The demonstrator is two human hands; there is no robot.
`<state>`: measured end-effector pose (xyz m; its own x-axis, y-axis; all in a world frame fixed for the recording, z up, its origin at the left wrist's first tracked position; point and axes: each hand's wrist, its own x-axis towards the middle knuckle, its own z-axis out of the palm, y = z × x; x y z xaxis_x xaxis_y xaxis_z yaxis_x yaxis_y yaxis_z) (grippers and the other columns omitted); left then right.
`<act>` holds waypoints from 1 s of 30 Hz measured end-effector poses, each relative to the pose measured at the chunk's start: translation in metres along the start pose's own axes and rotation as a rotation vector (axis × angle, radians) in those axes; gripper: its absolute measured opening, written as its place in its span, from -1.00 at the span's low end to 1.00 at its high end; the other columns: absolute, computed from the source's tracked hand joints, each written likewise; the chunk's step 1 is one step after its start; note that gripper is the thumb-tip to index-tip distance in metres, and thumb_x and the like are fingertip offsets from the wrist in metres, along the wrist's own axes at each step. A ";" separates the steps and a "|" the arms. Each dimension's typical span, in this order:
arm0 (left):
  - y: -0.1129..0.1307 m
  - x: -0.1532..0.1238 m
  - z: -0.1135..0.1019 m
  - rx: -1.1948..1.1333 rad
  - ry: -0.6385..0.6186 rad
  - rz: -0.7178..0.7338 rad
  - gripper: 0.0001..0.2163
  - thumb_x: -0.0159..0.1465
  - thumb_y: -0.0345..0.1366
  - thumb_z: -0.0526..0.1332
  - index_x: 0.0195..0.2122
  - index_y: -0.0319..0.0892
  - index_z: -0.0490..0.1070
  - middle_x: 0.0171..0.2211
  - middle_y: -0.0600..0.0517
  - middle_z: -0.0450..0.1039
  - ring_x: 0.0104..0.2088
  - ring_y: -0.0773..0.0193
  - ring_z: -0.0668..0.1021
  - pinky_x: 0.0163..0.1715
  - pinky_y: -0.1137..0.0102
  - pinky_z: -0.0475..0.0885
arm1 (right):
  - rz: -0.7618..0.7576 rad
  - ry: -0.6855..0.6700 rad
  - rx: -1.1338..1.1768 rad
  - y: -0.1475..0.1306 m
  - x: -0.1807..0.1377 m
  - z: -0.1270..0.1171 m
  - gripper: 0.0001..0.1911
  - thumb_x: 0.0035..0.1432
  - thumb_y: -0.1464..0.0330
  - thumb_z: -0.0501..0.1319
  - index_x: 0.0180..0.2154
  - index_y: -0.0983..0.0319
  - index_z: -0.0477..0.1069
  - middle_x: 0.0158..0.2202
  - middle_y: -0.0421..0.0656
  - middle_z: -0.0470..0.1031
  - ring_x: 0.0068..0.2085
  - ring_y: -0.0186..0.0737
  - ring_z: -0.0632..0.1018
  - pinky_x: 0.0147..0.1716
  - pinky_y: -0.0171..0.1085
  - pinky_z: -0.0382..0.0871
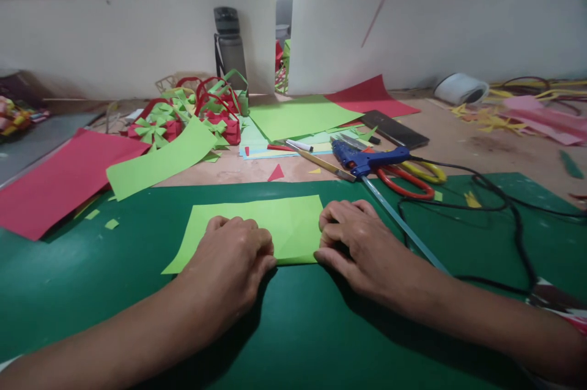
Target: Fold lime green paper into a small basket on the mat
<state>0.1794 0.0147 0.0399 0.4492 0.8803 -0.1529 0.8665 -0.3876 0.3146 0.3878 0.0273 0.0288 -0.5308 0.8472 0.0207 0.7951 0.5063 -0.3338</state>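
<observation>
A light green sheet of paper lies flat on the dark green cutting mat, folded along its near edge. My left hand rests on the sheet's near left part, fingers curled and pressed down on it. My right hand presses the sheet's near right corner with bent fingers. Both hands lie close together along the near fold.
A blue glue gun with a black cable, red and yellow scissors, a ruler and a phone lie behind the mat. Red paper, green paper, red-green paper baskets and a grey bottle stand at back left. A tape roll is at back right.
</observation>
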 end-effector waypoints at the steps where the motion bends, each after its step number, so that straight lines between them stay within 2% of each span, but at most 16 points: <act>1: -0.001 0.000 0.000 -0.016 0.004 0.003 -0.83 0.22 -0.39 0.11 -0.48 -0.17 0.42 -0.45 0.02 0.41 -0.38 0.20 0.40 -0.26 0.24 0.17 | -0.001 0.003 0.000 0.000 0.000 0.000 -0.79 0.11 0.42 0.21 -0.56 0.25 0.32 -0.34 -0.15 0.32 -0.27 -0.18 0.33 -0.22 -0.12 0.07; 8: -0.004 0.002 0.002 0.002 -0.023 0.033 -0.79 0.25 -0.39 0.09 -0.53 -0.18 0.39 -0.43 0.00 0.39 -0.36 0.18 0.36 -0.30 0.25 0.14 | -0.011 -0.008 0.001 -0.001 -0.002 -0.002 -0.79 0.12 0.45 0.18 -0.55 0.25 0.29 -0.33 -0.15 0.32 -0.26 -0.19 0.33 -0.22 -0.14 0.08; 15: -0.003 0.001 0.006 0.038 0.005 0.022 -0.79 0.27 -0.37 0.05 -0.50 -0.18 0.37 -0.41 -0.03 0.37 -0.33 0.13 0.37 -0.28 0.21 0.14 | 0.020 -0.041 -0.012 -0.001 -0.002 -0.005 -0.79 0.14 0.45 0.17 -0.54 0.26 0.30 -0.30 -0.13 0.32 -0.24 -0.18 0.32 -0.19 -0.12 0.08; 23: 0.000 0.001 0.008 0.125 0.046 0.035 -0.76 0.27 -0.35 0.02 -0.50 -0.20 0.38 -0.42 -0.06 0.39 -0.36 0.14 0.39 -0.32 0.21 0.15 | -0.007 0.008 -0.045 0.005 -0.002 -0.002 -0.80 0.13 0.44 0.15 -0.54 0.24 0.30 -0.32 -0.12 0.33 -0.25 -0.17 0.34 -0.22 -0.13 0.09; 30: 0.000 0.005 0.004 0.123 -0.011 -0.003 -0.79 0.26 -0.34 0.05 -0.48 -0.20 0.40 -0.40 -0.06 0.40 -0.35 0.14 0.40 -0.30 0.20 0.16 | -0.024 0.010 -0.063 0.005 -0.001 -0.002 -0.79 0.13 0.43 0.15 -0.55 0.24 0.29 -0.32 -0.11 0.34 -0.26 -0.16 0.35 -0.22 -0.12 0.10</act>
<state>0.1823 0.0177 0.0352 0.4480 0.8788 -0.1642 0.8879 -0.4158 0.1970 0.3932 0.0291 0.0289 -0.5472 0.8362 0.0376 0.7994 0.5354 -0.2727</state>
